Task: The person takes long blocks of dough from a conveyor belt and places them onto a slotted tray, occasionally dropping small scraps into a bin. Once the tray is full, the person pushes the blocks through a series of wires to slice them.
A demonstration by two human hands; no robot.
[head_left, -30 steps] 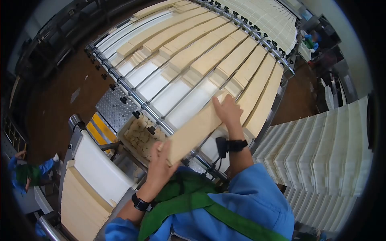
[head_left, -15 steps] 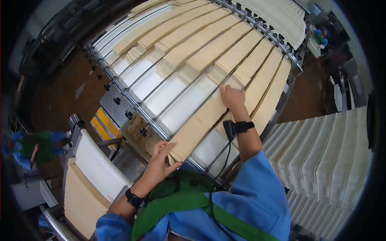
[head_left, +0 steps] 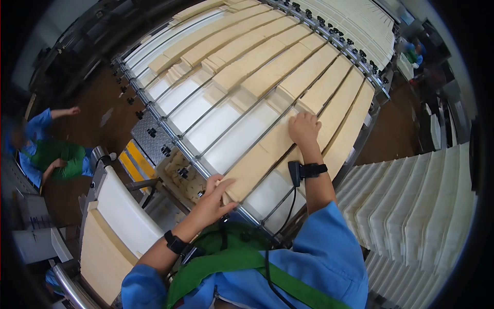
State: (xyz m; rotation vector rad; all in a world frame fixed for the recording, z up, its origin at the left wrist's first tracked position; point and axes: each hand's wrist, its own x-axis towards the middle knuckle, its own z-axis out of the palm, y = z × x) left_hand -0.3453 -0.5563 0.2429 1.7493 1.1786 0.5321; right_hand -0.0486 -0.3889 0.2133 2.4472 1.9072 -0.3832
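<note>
A long stack of thin pale-yellow sheets (head_left: 265, 152) lies in one lane of the slatted white table, between two metal rods. My left hand (head_left: 212, 200) grips its near end by the front rail, with the thumb and fingers around the corner of the layers. At the far end, my right hand (head_left: 304, 130) has its fingers curled over the stack; its fingertips are partly hidden. Another stack of sheets (head_left: 329, 85) lies just beyond the right hand. Several similar stacks fill the neighbouring lanes, some with uneven, stepped near ends.
A metal rail (head_left: 193, 154) with black knobs runs along the table's near edge. Below it stands a bin of scraps (head_left: 177, 172). A white belt (head_left: 126, 206) carrying yellow sheet is at lower left. Pleated white sheets (head_left: 406, 201) hang at right. A co-worker (head_left: 54, 149) is at left.
The stack has slid a little away from the front rail, and both hands have moved with it. My right fingers are now curled over its far end. The co-worker at left has stretched out an arm.
</note>
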